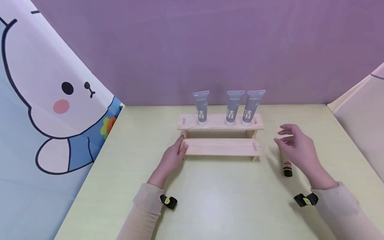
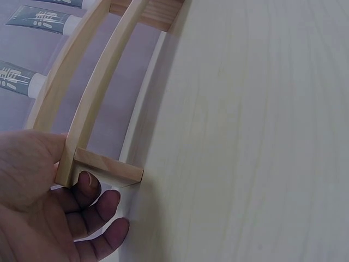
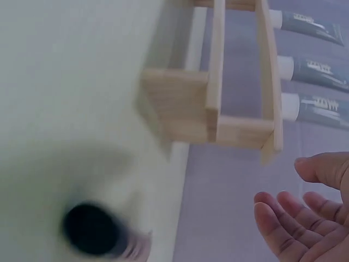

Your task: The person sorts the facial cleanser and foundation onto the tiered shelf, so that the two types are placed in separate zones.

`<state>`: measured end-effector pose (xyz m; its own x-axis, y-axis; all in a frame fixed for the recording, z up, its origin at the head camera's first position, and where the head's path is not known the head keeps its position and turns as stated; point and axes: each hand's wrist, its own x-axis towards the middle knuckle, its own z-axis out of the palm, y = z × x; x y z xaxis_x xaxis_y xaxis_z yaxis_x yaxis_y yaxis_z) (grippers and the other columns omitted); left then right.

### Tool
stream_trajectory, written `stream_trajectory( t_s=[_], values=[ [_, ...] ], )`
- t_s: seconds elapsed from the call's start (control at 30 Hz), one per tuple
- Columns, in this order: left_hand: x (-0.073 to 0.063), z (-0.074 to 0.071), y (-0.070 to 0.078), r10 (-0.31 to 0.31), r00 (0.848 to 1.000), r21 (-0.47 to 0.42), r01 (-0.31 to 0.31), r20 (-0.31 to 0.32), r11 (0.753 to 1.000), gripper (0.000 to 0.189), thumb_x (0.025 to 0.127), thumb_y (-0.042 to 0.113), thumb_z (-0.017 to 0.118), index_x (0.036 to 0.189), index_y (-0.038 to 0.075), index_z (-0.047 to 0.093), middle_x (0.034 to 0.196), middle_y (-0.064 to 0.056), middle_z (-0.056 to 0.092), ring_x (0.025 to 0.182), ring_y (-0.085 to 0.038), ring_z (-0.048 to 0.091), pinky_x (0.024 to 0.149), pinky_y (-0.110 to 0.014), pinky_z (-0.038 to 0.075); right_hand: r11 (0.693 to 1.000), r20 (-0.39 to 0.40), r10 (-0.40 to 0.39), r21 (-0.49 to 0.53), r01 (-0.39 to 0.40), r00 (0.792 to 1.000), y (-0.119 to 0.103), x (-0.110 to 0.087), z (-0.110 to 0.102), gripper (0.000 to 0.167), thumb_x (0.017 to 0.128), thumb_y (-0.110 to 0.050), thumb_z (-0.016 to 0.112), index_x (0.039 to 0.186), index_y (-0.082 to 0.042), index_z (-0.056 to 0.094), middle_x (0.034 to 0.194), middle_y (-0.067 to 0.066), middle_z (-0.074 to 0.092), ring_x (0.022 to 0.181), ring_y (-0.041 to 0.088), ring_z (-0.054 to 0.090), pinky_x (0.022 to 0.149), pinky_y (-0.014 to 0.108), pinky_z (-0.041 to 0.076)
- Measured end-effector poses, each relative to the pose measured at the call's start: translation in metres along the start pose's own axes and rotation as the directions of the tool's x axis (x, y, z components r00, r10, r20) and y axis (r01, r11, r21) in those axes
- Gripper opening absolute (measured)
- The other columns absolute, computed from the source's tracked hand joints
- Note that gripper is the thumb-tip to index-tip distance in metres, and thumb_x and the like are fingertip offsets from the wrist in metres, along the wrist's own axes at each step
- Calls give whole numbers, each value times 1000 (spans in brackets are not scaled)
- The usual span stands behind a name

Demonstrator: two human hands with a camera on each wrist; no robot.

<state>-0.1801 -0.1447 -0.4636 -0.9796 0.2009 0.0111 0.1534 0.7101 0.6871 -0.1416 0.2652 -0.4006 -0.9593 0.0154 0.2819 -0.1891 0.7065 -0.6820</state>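
Observation:
A two-step wooden rack (image 1: 222,147) stands on the table. My left hand (image 1: 171,156) grips the left end of its lower step, thumb on one face and index finger against the other in the left wrist view. Three grey tubes (image 1: 202,107) stand on white caps along the upper step, one at left and two close together at right. To the right of the rack lies a brown tube with a black cap (image 1: 287,169). My right hand (image 1: 297,146) hovers over it, fingers loosely bent and thumb apart, holding nothing; it hides the tube's far end.
The pale wood-grain table (image 1: 210,193) spreads around the rack. Behind it rises a purple backdrop (image 1: 225,50). A cartoon-printed cloth (image 1: 45,100) borders the left side, and a pale cloth (image 1: 363,110) the right. A small black device sits at each wrist.

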Motion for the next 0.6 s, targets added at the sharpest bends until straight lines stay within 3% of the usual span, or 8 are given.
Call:
stream_trajectory(
  t_s=[0.1,0.2,0.5,0.6],
  values=[
    [-1,-1,0,1,1000,-1,-1,3,1000,55,105,34,43,153,10,30,143,-19,49,130,-36,47,105,-51,39,1000,3,-5,-26,5,1000,10,-11,-7,41,93,-13,66,129,-1,51,111,18,64,80,-15,51,64,6,45],
    [-1,-1,1,2,1000,5,-2,-2,1000,55,105,33,43,153,10,30,142,-20,49,130,-37,47,105,-51,39,998,13,-1,-62,2,1000,19,-19,-13,37,93,-13,66,126,-1,54,111,21,65,77,-21,47,59,9,45],
    [1,0,0,-21,1000,11,21,4,1000,55,105,34,42,154,12,29,144,-19,48,131,-36,46,105,-50,39,978,26,62,-201,-55,998,53,-43,-31,32,90,-11,70,118,1,61,101,22,68,69,-19,47,53,20,44],
    [1,0,0,-20,1000,13,20,7,1000,55,105,35,43,154,12,29,144,-20,48,131,-37,46,105,-51,39,967,41,112,-235,-99,993,63,-50,-37,33,89,-14,70,117,2,60,97,21,68,67,-8,55,51,25,44]
  ],
)
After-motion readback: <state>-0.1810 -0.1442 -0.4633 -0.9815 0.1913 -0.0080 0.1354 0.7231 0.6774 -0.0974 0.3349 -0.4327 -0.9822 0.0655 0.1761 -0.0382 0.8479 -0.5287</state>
